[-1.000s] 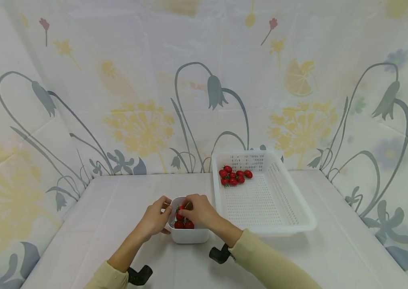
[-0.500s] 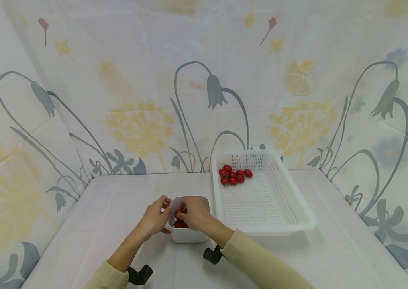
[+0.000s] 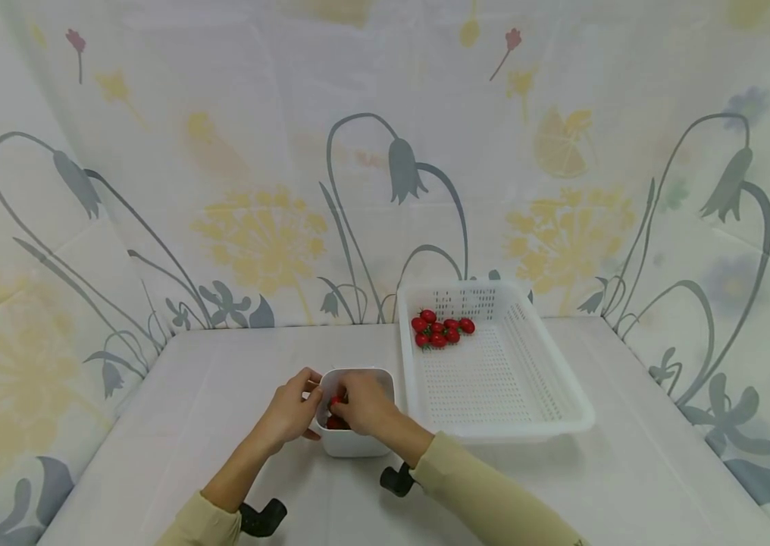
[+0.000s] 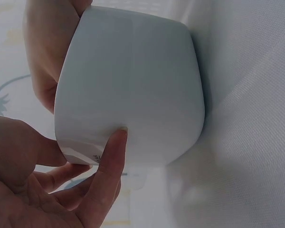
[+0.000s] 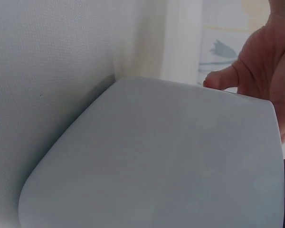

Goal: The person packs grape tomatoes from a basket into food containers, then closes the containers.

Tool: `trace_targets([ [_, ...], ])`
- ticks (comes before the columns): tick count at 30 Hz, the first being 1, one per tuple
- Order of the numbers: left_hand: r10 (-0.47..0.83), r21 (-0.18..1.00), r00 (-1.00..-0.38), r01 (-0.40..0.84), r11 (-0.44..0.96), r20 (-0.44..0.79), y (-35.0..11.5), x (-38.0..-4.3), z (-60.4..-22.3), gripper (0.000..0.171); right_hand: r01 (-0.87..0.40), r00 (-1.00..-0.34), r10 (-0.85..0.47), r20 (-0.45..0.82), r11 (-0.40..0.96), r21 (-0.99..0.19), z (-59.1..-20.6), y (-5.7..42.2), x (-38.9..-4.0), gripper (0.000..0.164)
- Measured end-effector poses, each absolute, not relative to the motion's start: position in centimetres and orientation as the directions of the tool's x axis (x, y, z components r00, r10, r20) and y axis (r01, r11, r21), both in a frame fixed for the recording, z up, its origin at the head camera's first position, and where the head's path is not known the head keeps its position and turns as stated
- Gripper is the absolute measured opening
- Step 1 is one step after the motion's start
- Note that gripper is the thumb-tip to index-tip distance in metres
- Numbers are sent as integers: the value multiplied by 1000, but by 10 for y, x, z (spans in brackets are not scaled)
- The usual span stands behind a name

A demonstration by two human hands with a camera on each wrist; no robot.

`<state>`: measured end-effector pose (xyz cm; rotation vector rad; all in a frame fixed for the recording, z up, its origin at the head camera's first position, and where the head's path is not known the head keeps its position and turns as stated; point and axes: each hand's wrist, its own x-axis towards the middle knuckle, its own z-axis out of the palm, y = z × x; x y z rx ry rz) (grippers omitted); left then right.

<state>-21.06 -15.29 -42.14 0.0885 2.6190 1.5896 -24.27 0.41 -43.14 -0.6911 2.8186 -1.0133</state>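
A small white container (image 3: 358,446) stands on the table, with red cherry tomatoes (image 3: 334,424) partly showing inside. My left hand (image 3: 287,412) holds its left side, the thumb near the rim and a fingertip on the outer wall in the left wrist view. My right hand (image 3: 370,408) reaches over the rim into the container, pinching a cherry tomato (image 3: 336,400) between thumb and fingers. Its fingertips are mostly hidden inside. In the right wrist view, the container's outer wall (image 5: 161,152) covers most of the right hand's work.
A larger white perforated basket (image 3: 565,383) stands close on the right, with several cherry tomatoes (image 3: 437,341) bunched in its back left corner. A white cloth covers the table (image 3: 221,364). Behind rises a flower-printed curtain (image 3: 385,250).
My right hand has moved down and slightly left, deeper into the container, covering more of the tomatoes there. The left hand keeps its hold on the container's side.
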Motion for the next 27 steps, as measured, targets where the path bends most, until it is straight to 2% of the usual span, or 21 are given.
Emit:
trace_targets([
  [10,81,881,-996,2,473,-41,-153,-210,-421,15,-403,-895,-436,91,705,-584,-428,5,-241,15],
  [16,83,881,-996,3,474,-41,-153,-211,-420,16,-442,-880,-466,95,727,-526,-410,14,-238,13],
  [20,85,881,-995,3,473,-42,-153,-211,-420,16,-413,-884,-464,56,719,-559,-396,24,-238,21],
  [27,83,874,-995,-7,487,-54,-152,-210,-419,17,-405,-876,-481,33,696,-593,-375,48,-241,22],
])
